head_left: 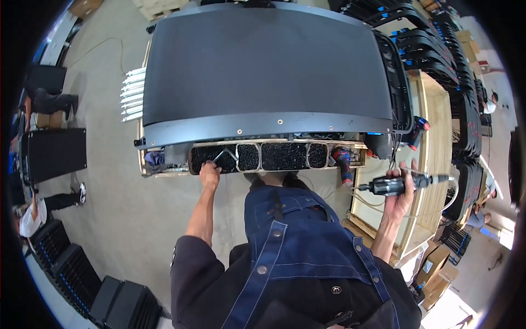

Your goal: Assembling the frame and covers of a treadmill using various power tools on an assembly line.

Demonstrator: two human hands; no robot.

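Note:
My left hand (209,172) reaches into the leftmost black bin (196,159) of small dark parts, fingers bunched together. What they hold, if anything, is too small to make out; a thin pale metal piece (231,154) lies beside them. Off to the right, my right hand (401,192) is wrapped round a black power screwdriver (386,186) held level, its tip pointing left and a hose at its rear end. Ahead stands a wide black flat panel (268,66) with a blue-grey metal rail (307,122) along its near edge, dotted with brass-coloured fastener points.
More bins (284,156) of dark screws fill the wooden tray. A red-and-black cordless drill (343,164) rests at its right end; another drill (420,131) sits farther right. Silver bars (133,94) stick out at left. A wooden crate (433,109) and stacked black frames (463,126) stand right.

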